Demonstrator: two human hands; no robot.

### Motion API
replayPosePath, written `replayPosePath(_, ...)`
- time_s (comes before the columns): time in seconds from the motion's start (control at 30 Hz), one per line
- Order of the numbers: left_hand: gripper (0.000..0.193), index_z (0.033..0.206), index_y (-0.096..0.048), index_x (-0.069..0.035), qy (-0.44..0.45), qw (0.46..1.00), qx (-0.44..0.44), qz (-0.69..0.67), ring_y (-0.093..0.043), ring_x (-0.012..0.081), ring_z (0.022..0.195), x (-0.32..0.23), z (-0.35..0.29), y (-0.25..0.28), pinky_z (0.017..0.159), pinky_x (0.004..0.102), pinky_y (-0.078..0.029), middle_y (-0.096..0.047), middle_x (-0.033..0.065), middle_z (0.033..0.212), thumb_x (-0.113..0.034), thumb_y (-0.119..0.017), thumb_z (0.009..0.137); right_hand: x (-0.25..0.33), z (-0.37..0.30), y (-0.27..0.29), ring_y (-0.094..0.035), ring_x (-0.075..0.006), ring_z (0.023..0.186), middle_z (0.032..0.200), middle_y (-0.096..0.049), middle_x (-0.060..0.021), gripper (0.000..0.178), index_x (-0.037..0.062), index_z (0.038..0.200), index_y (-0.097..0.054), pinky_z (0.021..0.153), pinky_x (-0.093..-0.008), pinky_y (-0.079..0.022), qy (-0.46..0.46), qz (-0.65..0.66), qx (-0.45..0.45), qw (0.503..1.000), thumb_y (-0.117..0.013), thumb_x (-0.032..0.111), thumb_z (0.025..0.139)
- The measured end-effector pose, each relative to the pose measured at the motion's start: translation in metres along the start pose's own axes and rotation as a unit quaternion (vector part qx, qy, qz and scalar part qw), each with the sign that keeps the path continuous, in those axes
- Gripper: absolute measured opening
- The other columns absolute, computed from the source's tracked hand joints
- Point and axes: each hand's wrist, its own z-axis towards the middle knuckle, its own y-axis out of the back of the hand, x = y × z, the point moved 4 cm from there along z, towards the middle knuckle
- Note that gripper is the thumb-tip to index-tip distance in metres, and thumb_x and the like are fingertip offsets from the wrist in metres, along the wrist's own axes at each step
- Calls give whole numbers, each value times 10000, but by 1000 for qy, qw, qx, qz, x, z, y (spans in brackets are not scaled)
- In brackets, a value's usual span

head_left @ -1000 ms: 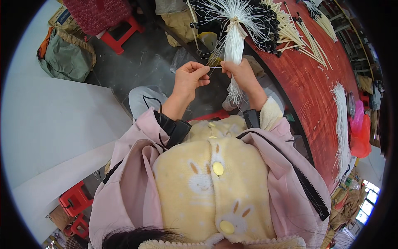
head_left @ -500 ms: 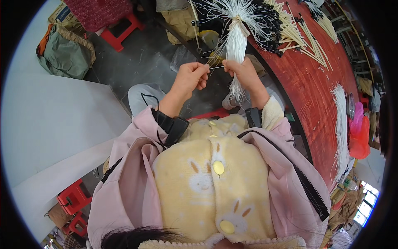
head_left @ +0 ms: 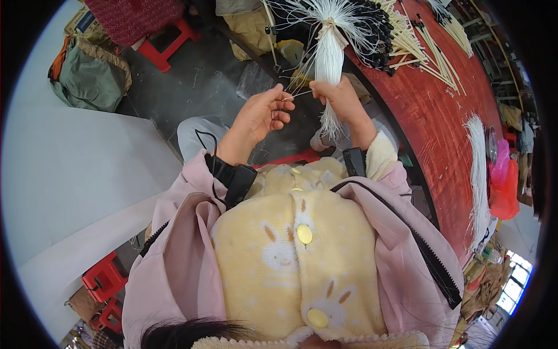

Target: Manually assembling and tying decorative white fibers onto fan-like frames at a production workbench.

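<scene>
A thick bundle of white cords (head_left: pixel 329 55) hangs off the table edge, tied round near its top, with loose strands fanned out above. My right hand (head_left: pixel 344 103) is closed at the bundle's lower part, its thumb and forefinger pinching a thin white strand; the frayed ends (head_left: pixel 331 125) come out below it. Left of the bundle, my left hand (head_left: pixel 261 118) has that strand at its thumb and forefinger, while the other fingers are loosely curled. The strand (head_left: pixel 301 93) spans the short gap between both hands. How the right palm grips the bundle is hidden.
The red table (head_left: pixel 433 134) curves along my right. On it lie pale wooden sticks (head_left: pixel 437 58) with black ends and another white cord bundle (head_left: pixel 478 180). A red stool (head_left: pixel 168 46) and a green bag (head_left: pixel 93 75) stand at far left; a white panel (head_left: pixel 87 151) lies nearer.
The fingers of my left hand have loosened and spread a little, and its palm has turned more into view. My right hand stays almost in place at the bundle.
</scene>
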Motion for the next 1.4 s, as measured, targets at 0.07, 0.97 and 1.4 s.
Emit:
replayPosePath(0.07,178,878,-599,-71,-39,998,-5,49,-535,87,540,-1,1,0,436,192,-384,-583,-5,723,-249,-591,882,1,0,0,-484,-71,506,617,-566,-8,169,49,697,-585,490,-225,-370,1,5,-1,1000,-628,184,788)
replayPosePath(0.97,138,812,-641,0,-409,830,-74,370,-512,51,580,-1,-16,-47,523,208,-400,-599,-1,703,-109,-704,756,-5,-6,-21,-643,-202,808,880,-659,-140,245,-41,951,-618,749,-312,-513,-55,305,21,951,-563,186,875)
replayPosePath(1.4,128,833,-608,-24,-165,983,16,81,-524,75,540,12,-1,-38,437,206,-381,-556,-9,645,-148,-639,829,3,-8,-24,-643,-195,760,848,-655,-126,226,-31,928,-617,713,-310,-523,-84,316,-9,945,-591,183,859)
